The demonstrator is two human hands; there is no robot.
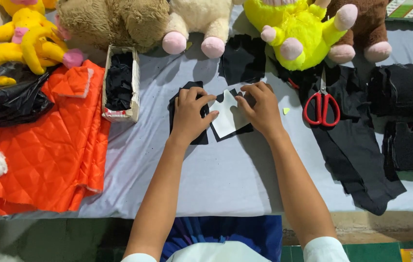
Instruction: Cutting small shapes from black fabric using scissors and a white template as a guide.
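Hands are laid flat over a small stack on the pale grey sheet [226, 174]. Left hand [190, 114] is spread, fingers slightly curled, pressing down on the black fabric piece [187, 123]; nothing is gripped, only pinned. Right hand [263, 107] is likewise open and flat, fingertips [242, 93] set on the upper right corner of the white paper pattern [228, 119], which lies on top of the black piece, between the two hands, in the middle of the table.

Step in hand is judged to be the lining-up of pattern on cloth. To do it well, the pattern should be kept flat and its edges held inside the black fabric all round; pressure is best kept even from both palms so the layers are not dragged apart. Wrinkles should be smoothed outward from the centre. Whether one layer of black or several lie underneath cannot be told for sure, dark on dark.

Red-handled scissors [322, 104] lie just right of the right hand, on a long black cloth strip [352, 155]. More black cut pieces [405, 87] are stacked at far right. A small box of black scraps [119, 82] stands left of the left hand, beside an orange quilted fabric [37, 155]. Plush toys [298, 34] line the far edge.
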